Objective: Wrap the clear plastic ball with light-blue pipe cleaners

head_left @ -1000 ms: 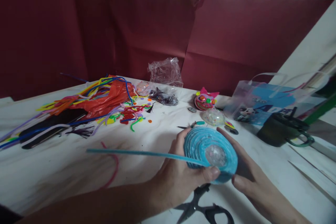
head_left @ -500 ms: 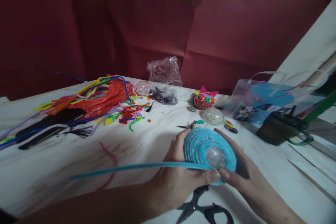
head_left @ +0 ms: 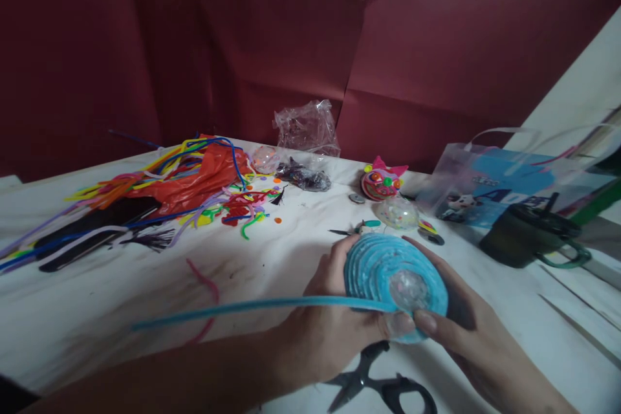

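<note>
Between my two hands is a clear ball wrapped in coils of light blue pipe cleaner [head_left: 376,268]. A round patch of the clear ball [head_left: 409,290] shows through on the side facing me. My left hand [head_left: 334,310] grips the ball from the left, its thumb pressed where the loose strand meets the coils. The strand's free end [head_left: 208,312] stretches left across my forearm. My right hand [head_left: 458,310] is curled round the right side, its thumb tip beside the left one at the patch's lower edge. Black scissors [head_left: 371,378] lie open on the table just below the ball.
Colourful pipe cleaners [head_left: 179,162] spill from a red bag [head_left: 208,174] at left, beside a black phone-like slab [head_left: 92,239]. A decorated pink ball [head_left: 381,181], a clear half-shell [head_left: 396,213] and a dark mug [head_left: 524,236] stand behind and right. A pink pipe cleaner [head_left: 204,281] lies nearby.
The camera view has shifted slightly. Both hands and the wrapped ball sit a little farther right in the picture, with the grip about the same.
</note>
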A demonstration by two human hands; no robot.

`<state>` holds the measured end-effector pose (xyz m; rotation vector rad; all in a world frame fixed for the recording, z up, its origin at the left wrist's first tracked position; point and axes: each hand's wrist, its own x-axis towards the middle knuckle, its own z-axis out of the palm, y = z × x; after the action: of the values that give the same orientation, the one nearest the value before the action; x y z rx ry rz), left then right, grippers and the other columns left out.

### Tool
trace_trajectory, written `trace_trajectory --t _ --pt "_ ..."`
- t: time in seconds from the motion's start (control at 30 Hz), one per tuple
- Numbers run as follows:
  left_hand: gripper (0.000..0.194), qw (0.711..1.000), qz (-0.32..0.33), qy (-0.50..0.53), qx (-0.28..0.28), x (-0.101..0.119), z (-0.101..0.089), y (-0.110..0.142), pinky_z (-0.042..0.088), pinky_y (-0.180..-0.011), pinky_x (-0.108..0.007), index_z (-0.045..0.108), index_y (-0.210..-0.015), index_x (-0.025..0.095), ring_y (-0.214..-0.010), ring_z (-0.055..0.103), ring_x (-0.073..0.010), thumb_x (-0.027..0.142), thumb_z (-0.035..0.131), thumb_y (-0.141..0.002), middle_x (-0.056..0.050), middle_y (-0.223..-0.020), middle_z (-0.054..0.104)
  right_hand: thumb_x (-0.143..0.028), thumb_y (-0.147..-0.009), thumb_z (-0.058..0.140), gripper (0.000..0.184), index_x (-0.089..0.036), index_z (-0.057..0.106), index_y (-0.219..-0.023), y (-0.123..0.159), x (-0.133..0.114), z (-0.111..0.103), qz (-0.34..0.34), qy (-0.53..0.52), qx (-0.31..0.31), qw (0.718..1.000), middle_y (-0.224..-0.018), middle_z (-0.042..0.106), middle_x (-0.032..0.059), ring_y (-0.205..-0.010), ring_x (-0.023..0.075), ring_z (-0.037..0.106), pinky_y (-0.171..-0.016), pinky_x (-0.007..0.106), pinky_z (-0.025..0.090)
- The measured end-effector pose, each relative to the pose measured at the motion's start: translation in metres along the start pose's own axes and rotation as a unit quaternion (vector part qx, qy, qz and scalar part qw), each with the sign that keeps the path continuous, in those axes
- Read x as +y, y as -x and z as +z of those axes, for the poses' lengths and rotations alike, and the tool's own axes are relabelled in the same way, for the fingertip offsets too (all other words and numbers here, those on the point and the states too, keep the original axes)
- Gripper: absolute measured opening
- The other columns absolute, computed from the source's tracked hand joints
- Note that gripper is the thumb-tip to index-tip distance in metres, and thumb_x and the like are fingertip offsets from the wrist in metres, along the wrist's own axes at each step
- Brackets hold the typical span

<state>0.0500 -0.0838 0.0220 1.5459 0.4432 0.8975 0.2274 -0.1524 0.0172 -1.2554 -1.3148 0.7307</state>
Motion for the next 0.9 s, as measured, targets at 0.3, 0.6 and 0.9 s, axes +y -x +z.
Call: trace_trajectory --t 0.3,0.6,0.9 --pt "0.059 0.998 -0.007 0.053 -0.031 0.0009 -0.0032 -0.0067 0.047 -0.083 -0.034 0.042 -0.120 0.021 -0.099 0.057 -0.0213 0.034 0.072 -0.071 -0.006 -0.111 0.059 -0.050 -0.074 0.072 0.075 -0.024 0.037 -0.135 0.0017 -0.0003 0.0016 0.047 -0.057 -0.022 0.997 -0.130 0.051 0.0110 -0.114 0.0348 0.050 -0.089 0.043 0.048" --pt "0.058 0.996 -0.015 0.075 -0.037 0.0031 -0.0025 -0.0080 0.047 -0.078 -0.028 0.043 -0.116 0.020 -0.096 0.058 -0.0187 0.030 0.075 -0.069 -0.005 -0.107 0.060 -0.049 -0.072 0.075 0.076 -0.025 0.038 -0.135 0.0012 -0.0010 -0.0005 0.044 -0.046 -0.020 0.998 -0.129 0.052 0.0100 -0.112 0.0328 0.051 -0.084 0.037 0.052" --pt "0.059 0.992 -0.043 0.113 -0.028 0.0015 0.0006 -0.0064 0.048 -0.080 -0.030 0.039 -0.116 0.019 -0.097 0.059 -0.0186 0.029 0.074 -0.070 -0.006 -0.108 0.060 -0.050 -0.072 0.074 0.079 -0.024 0.038 -0.137 -0.0002 -0.0008 -0.0008 0.040 -0.011 -0.020 0.999 -0.132 0.049 0.0105 -0.112 0.0347 0.051 -0.083 0.038 0.053"
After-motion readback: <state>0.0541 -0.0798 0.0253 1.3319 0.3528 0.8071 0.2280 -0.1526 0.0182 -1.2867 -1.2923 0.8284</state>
